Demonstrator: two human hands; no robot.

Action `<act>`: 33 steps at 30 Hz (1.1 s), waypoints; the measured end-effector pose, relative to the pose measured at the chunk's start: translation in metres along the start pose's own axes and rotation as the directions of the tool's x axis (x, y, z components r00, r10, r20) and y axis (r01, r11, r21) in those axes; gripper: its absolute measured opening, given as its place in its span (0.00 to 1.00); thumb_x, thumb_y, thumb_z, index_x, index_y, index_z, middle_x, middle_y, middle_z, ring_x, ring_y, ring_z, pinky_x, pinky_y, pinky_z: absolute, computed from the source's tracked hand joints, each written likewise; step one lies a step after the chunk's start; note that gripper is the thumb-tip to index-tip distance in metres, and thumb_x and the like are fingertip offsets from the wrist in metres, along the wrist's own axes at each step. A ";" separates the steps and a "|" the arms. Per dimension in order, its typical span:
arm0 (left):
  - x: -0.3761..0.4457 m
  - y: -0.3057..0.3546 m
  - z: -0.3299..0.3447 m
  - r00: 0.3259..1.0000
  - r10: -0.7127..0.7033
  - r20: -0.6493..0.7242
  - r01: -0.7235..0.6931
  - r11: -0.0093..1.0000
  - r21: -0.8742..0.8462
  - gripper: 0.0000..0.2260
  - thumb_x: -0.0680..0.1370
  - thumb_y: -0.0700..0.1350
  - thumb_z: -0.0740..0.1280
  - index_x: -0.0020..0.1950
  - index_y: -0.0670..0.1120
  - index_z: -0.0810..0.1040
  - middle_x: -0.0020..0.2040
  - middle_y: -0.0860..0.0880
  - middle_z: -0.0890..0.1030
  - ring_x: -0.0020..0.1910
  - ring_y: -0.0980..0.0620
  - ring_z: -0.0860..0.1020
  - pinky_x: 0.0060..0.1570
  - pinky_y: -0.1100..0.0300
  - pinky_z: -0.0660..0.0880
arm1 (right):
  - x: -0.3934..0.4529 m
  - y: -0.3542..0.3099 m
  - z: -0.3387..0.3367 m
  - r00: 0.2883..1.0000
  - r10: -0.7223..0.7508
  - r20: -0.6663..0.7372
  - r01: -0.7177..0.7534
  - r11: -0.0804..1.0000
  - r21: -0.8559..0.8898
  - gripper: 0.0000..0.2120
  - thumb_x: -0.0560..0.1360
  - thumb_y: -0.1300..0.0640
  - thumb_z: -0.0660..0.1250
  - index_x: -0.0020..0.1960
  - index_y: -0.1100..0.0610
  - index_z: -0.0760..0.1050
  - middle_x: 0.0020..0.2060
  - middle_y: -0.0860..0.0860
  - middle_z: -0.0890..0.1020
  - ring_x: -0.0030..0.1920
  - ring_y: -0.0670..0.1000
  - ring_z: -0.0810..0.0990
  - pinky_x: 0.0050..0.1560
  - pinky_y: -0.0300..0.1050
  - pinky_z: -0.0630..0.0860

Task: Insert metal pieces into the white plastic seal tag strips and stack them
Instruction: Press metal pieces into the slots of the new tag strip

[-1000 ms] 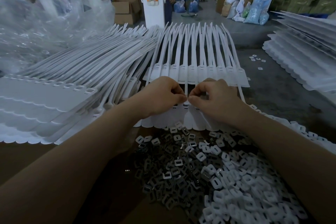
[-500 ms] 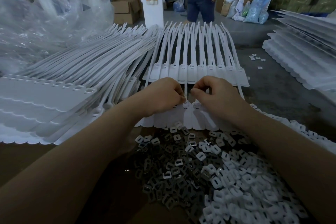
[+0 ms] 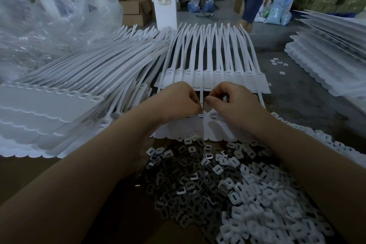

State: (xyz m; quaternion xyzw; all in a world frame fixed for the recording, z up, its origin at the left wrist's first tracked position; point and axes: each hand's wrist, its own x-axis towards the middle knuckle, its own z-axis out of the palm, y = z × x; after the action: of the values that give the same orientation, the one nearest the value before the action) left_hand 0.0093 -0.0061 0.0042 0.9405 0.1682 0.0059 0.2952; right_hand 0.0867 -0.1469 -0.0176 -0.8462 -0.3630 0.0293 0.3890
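Head view: two hands, left hand (image 3: 178,101) and right hand (image 3: 235,101), pinch one seal strip (image 3: 201,97).

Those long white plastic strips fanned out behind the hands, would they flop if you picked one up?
Probably bendy: the long white plastic strips curve and droop at their thin tails. They look thin and flat, so likely light. The wider tag ends lie flat in a neat row, so those seem stiffer.
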 end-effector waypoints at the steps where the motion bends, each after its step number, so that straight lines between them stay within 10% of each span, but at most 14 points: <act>1: 0.000 0.000 0.000 1.000 0.004 -0.003 -0.004 1.000 0.005 0.03 0.75 0.46 0.72 0.43 0.48 0.82 0.42 0.49 0.83 0.42 0.53 0.81 0.43 0.58 0.78 | 0.000 0.000 0.000 1.000 0.000 0.001 0.000 1.000 0.003 0.04 0.76 0.47 0.67 0.44 0.45 0.75 0.36 0.42 0.79 0.36 0.41 0.73 0.56 0.60 0.75; 9: -0.009 -0.004 -0.009 0.968 0.252 -0.015 -0.239 0.933 0.270 0.06 0.78 0.44 0.69 0.50 0.53 0.84 0.46 0.57 0.82 0.43 0.59 0.79 0.46 0.63 0.78 | 0.000 0.000 -0.002 1.000 0.000 -0.003 0.000 1.000 0.022 0.05 0.77 0.46 0.66 0.43 0.42 0.72 0.37 0.41 0.78 0.40 0.44 0.77 0.57 0.61 0.75; 21: -0.026 0.031 0.006 0.876 0.418 0.242 -0.430 0.445 0.785 0.11 0.79 0.40 0.57 0.57 0.47 0.77 0.47 0.49 0.78 0.46 0.49 0.77 0.54 0.52 0.75 | 0.002 0.004 -0.001 1.000 -0.027 -0.013 0.028 0.997 0.076 0.02 0.78 0.52 0.66 0.47 0.48 0.75 0.40 0.43 0.79 0.46 0.49 0.80 0.58 0.60 0.75; 28: -0.020 0.009 -0.020 0.973 0.210 0.091 -0.228 0.911 0.343 0.15 0.78 0.37 0.63 0.55 0.52 0.84 0.47 0.58 0.82 0.45 0.62 0.79 0.49 0.65 0.77 | 0.000 0.007 -0.004 0.992 -0.123 0.018 0.119 0.982 0.148 0.06 0.75 0.57 0.70 0.41 0.47 0.77 0.37 0.45 0.81 0.38 0.42 0.79 0.42 0.38 0.76; 33: -0.013 -0.007 -0.027 0.992 0.124 0.025 -0.125 0.989 0.073 0.16 0.76 0.34 0.63 0.42 0.55 0.82 0.37 0.59 0.81 0.38 0.65 0.79 0.34 0.73 0.70 | -0.010 -0.002 -0.006 0.884 -0.356 0.302 0.330 0.934 0.135 0.03 0.71 0.54 0.75 0.43 0.47 0.84 0.37 0.44 0.83 0.41 0.43 0.80 0.43 0.37 0.76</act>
State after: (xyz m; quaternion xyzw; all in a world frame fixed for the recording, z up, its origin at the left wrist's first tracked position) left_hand -0.0079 0.0098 0.0241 0.9595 0.1063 0.0085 0.2609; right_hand 0.0804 -0.1562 -0.0145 -0.7363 -0.5637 0.1121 0.3570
